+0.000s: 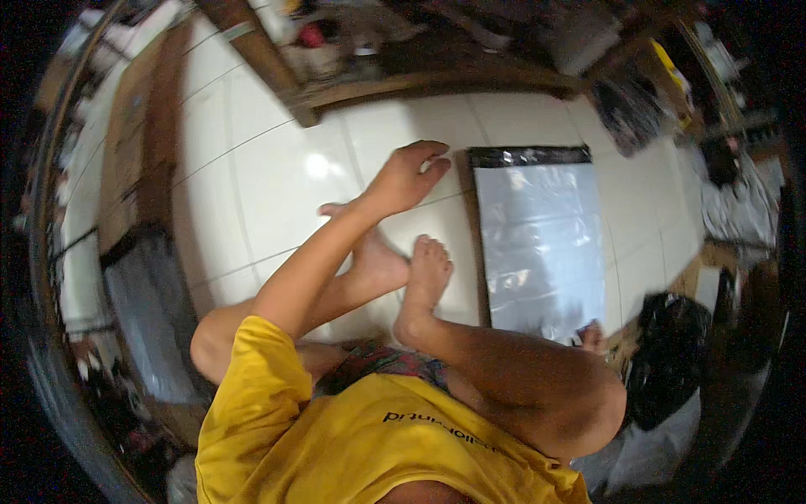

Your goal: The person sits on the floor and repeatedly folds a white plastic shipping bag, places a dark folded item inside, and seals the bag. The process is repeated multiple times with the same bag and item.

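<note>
A flat rectangular package (541,239) wrapped in shiny grey-white plastic lies on the tiled floor, right of my feet. Black wrapping or tape (529,156) covers its far end, and a brown side shows along its left edge. My left hand (409,178) hovers left of the package's far left corner, thumb and fingers apart, holding nothing. Of my right hand (593,337), only a small blurred part shows at the package's near right corner, beyond my bent knee. The knee hides the rest, so its grip cannot be made out.
A wooden frame (437,82) with cluttered things stands at the far side. To the left lie a long brown carton (138,126) and a grey plastic-wrapped package (155,307). Black plastic (672,349) lies at the right. My bare feet (426,277) rest on the tiles.
</note>
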A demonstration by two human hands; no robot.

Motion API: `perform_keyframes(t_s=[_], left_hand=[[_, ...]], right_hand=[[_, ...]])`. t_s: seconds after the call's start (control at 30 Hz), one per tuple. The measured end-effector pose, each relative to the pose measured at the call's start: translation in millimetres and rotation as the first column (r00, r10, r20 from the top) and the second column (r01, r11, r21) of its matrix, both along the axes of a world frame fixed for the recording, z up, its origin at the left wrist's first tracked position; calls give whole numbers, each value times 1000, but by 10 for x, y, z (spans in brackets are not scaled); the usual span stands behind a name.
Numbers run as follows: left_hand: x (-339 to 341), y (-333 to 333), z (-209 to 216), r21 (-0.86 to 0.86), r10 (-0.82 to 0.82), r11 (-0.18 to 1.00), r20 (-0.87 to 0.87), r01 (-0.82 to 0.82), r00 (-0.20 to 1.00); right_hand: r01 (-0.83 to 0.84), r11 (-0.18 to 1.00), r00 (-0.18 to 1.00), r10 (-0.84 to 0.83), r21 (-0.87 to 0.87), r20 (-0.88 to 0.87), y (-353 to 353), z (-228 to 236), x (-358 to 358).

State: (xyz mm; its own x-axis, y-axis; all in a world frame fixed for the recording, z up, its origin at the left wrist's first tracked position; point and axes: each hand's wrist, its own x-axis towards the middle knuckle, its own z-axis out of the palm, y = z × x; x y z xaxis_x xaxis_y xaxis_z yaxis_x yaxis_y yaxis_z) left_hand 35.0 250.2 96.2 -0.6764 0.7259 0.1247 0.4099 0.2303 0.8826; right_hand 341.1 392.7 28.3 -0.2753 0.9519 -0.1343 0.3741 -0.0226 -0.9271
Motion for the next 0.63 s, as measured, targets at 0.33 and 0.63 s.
perform_keyframes(t_s=[0.33, 0.63], left_hand=[[1112, -3486, 1666, 465, 901, 416, -96, -782, 422], [3506, -4301, -1125, -178, 954, -211, -254, -961, -162]], right_hand=[[-831, 413, 405, 908, 373, -106, 798, 3244, -696], [-890, -237, -26, 880, 391, 474, -958, 3836, -1797]])
